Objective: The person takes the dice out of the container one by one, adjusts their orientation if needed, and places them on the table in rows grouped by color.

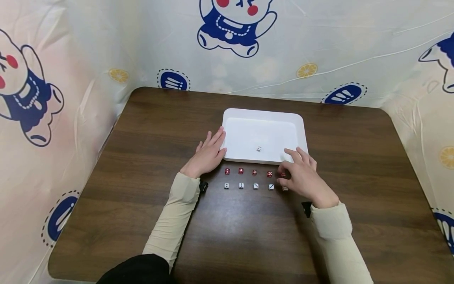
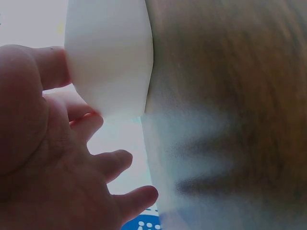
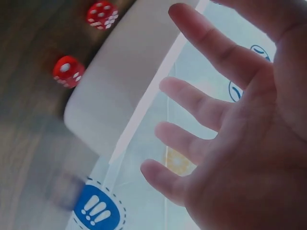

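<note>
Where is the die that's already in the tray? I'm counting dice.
In the head view, the die lies alone in the tray, near its front middle.

Head overhead; wrists close beside tray [image 1: 299, 118]

I see the white tray [image 1: 299, 130] flat on the table, one white die [image 1: 259, 148] inside; red dice [image 1: 240, 170] line its near edge.
</note>
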The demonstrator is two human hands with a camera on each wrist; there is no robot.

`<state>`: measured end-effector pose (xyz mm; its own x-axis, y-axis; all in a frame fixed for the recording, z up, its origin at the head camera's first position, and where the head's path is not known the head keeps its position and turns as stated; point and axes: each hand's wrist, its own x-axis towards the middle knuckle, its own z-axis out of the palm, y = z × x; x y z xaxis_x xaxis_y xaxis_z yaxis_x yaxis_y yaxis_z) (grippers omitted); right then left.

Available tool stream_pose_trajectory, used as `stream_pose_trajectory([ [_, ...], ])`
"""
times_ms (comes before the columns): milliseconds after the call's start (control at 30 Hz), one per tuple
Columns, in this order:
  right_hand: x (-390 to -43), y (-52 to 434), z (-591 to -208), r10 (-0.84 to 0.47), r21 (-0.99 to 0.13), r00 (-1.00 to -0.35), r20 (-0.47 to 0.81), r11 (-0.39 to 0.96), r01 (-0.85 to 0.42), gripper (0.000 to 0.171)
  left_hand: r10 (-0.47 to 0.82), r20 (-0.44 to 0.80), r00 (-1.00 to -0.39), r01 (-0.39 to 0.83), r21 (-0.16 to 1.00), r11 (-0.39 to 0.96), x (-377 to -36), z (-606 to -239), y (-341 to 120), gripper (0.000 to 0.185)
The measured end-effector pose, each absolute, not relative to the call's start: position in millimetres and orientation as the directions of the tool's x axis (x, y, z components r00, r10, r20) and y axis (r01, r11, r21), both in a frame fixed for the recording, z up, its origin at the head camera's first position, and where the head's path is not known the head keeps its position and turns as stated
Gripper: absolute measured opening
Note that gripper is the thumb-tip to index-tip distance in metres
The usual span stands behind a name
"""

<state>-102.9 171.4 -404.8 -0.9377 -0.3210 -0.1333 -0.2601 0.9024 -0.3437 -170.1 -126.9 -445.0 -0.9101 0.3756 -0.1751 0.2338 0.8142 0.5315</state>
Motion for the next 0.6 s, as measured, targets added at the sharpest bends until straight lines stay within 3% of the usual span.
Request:
stream_pose_trajectory([
  [600,-134,141,-400,-0.188,-0.374,-0.979,-0.077,0.916,-0.146,0.017,0.378,-0.171,-0.910,0.237,0.533,0.812,-171,-446,-128,0.060],
])
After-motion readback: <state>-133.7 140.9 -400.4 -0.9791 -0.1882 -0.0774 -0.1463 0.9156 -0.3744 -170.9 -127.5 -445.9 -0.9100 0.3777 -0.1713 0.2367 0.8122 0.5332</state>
